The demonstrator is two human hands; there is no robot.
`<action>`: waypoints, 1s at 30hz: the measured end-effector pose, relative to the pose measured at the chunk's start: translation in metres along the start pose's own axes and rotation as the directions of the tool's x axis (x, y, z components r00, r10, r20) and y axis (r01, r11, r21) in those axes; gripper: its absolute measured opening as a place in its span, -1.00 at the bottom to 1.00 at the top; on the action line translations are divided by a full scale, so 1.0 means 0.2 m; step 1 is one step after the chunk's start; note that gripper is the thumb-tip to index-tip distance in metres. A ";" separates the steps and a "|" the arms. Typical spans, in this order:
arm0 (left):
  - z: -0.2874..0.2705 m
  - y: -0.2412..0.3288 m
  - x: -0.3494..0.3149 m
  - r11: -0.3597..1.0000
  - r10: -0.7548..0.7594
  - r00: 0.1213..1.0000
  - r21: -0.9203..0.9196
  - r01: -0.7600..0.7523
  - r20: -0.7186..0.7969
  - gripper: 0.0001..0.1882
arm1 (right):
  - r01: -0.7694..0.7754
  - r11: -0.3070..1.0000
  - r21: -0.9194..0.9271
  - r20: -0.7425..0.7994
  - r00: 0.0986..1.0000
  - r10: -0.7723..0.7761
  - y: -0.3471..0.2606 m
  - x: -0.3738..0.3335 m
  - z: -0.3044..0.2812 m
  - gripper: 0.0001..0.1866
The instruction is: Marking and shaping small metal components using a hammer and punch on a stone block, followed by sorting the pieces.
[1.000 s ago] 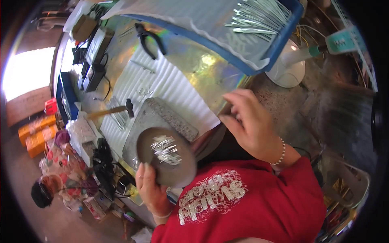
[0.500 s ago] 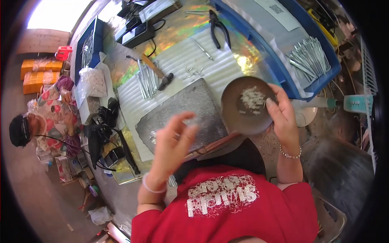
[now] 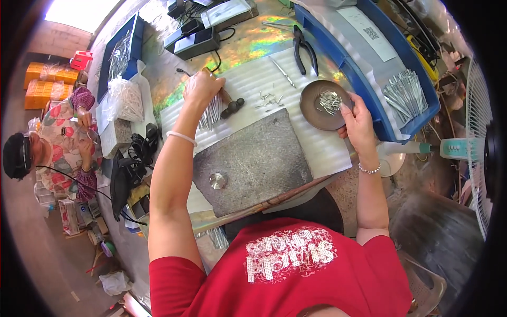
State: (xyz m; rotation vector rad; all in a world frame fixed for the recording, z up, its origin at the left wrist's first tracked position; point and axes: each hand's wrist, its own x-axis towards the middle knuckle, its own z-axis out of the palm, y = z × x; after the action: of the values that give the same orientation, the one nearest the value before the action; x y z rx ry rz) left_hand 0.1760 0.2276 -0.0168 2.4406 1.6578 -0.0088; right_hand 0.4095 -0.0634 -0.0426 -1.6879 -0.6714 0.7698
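My left hand [image 3: 203,87] reaches to the far left of the mat, its fingers closed round the handle of a hammer [image 3: 233,108]. The hammer's dark head rests by a bundle of thin metal rods [image 3: 211,115], partly hidden under my hand. With thumb and fingers, my right hand [image 3: 359,120] holds the rim of a round brown dish [image 3: 310,110], which carries a small heap of short metal pins [image 3: 329,102]. Between my arms lies a rough grey stone slab [image 3: 259,169] with a shiny round metal piece [image 3: 217,180] on it.
Loose short pins [image 3: 270,98], a slim metal tool [image 3: 283,72] and black pliers [image 3: 305,53] lie beyond the slab. A blue tray [image 3: 351,71] with metal strips stands at right, near a fan [image 3: 478,137]. Another person [image 3: 68,137] sits at left.
My left hand has moved from above the slab, forward and left, onto the hammer handle. The dish has moved slightly away from me, and its pins are more heaped together.
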 end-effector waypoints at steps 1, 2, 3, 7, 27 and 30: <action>0.02 -0.03 0.04 1.000 -0.016 0.999 -0.015 0.016 0.030 -0.50 | 0.023 0.996 -0.086 -0.055 0.998 -0.028 -0.01 -0.02 0.01 -0.63; 0.02 -0.04 0.05 0.999 -0.030 0.998 -0.027 0.032 0.064 -0.49 | 0.040 0.984 -0.172 -0.107 0.993 -0.059 -0.02 -0.03 0.01 -0.61; 0.02 -0.05 0.07 0.995 -0.047 0.994 -0.080 0.055 0.098 -0.46 | 0.036 0.984 -0.174 -0.100 0.994 -0.054 -0.02 -0.04 0.02 -0.61; 0.04 -0.08 0.12 0.960 -0.117 0.975 -0.230 0.160 0.191 -0.45 | 0.075 0.972 -0.222 -0.117 0.988 -0.103 -0.04 -0.05 0.02 -0.62; -0.37 0.25 -0.86 0.740 0.607 0.643 0.036 -0.672 -0.467 -0.85 | 0.232 0.929 -0.289 -0.037 0.967 -0.253 -0.25 -0.20 0.00 -0.71; -0.23 0.17 -1.07 0.602 0.787 0.552 0.150 -0.784 -0.277 -0.77 | 0.324 0.920 -0.223 0.293 0.922 -0.253 -0.30 -0.25 0.12 -0.71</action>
State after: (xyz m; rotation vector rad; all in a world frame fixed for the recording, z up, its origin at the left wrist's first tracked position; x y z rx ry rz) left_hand 0.1225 0.0266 0.0569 3.0792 0.4442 0.5324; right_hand 0.3571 -0.0735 0.0186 -1.6870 -1.2289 0.7138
